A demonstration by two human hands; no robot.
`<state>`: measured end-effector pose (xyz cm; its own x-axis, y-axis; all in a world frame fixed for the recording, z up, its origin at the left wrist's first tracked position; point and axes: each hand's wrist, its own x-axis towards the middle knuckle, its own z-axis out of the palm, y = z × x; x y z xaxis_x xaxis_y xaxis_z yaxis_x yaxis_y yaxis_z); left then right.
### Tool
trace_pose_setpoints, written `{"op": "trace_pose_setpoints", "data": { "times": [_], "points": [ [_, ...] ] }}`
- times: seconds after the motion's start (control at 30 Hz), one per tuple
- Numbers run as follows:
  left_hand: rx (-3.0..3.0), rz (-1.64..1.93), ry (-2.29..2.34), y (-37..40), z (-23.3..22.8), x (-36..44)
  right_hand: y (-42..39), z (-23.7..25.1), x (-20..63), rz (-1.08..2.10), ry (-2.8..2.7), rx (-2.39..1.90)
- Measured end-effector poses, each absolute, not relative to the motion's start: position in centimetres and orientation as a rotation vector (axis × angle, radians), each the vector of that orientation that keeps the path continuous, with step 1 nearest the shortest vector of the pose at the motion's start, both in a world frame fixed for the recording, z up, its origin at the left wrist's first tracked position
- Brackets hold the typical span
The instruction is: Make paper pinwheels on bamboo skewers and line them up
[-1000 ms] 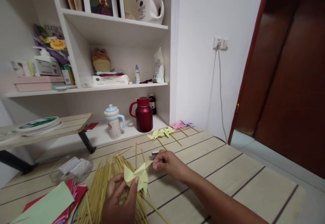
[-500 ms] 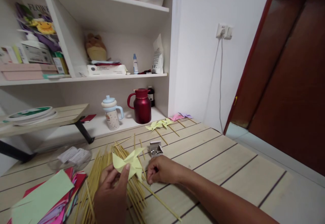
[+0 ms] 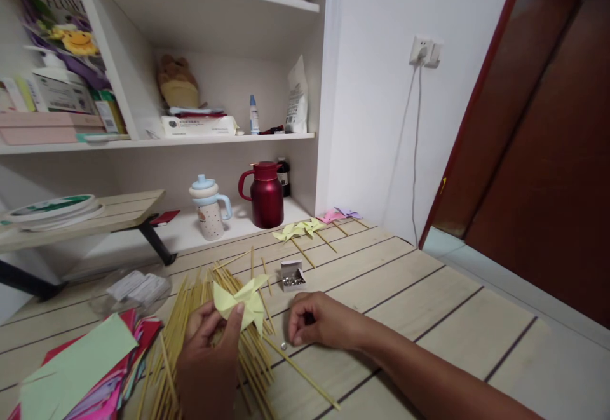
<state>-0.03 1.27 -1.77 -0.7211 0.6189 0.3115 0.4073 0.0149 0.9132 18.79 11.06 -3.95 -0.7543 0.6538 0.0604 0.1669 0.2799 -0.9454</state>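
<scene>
My left hand (image 3: 212,347) pinches a pale yellow paper pinwheel (image 3: 241,301), thumb on its front near the middle. A thin wooden stick (image 3: 305,372) runs from below the pinwheel toward the lower right; I cannot tell if they are joined. My right hand (image 3: 324,321) rests on the table with fingers curled in, and no object shows in them. Just left of its fingertips lies a small silver thumbtack (image 3: 284,345). Behind that hand stands an open little box (image 3: 292,275) of shiny tacks. Many sticks (image 3: 190,309) lie bunched under and around my left hand.
Colored paper sheets (image 3: 79,369) are stacked at the lower left, near a clear plastic bag (image 3: 138,288). Finished yellow pinwheels (image 3: 299,229), a pink one (image 3: 330,216) and a purple one (image 3: 349,212) lie along the back. A red jug (image 3: 267,197) and a cup (image 3: 210,213) stand behind.
My right hand has shifted slightly right, and the thumbtack now shows on the table beside its fingertips. My left hand still holds the pinwheel in nearly the same place.
</scene>
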Motion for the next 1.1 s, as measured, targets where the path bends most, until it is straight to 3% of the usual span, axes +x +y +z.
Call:
{"op": "trace_pose_setpoints", "data": {
  "times": [0.43,0.87,1.1],
  "points": [
    [1.074,1.834,2.094,1.3,-1.9,0.4,9.2,-5.9,17.6,0.953,-2.235,-0.764],
    [1.085,1.736,2.060,1.3,-2.6,-0.1,8.9,-5.4,17.8,1.044,-2.173,-0.722],
    [1.086,1.632,1.913,1.1,-1.3,-0.3,9.2,-4.2,17.3,1.291,-1.701,-0.808]
  ]
}}
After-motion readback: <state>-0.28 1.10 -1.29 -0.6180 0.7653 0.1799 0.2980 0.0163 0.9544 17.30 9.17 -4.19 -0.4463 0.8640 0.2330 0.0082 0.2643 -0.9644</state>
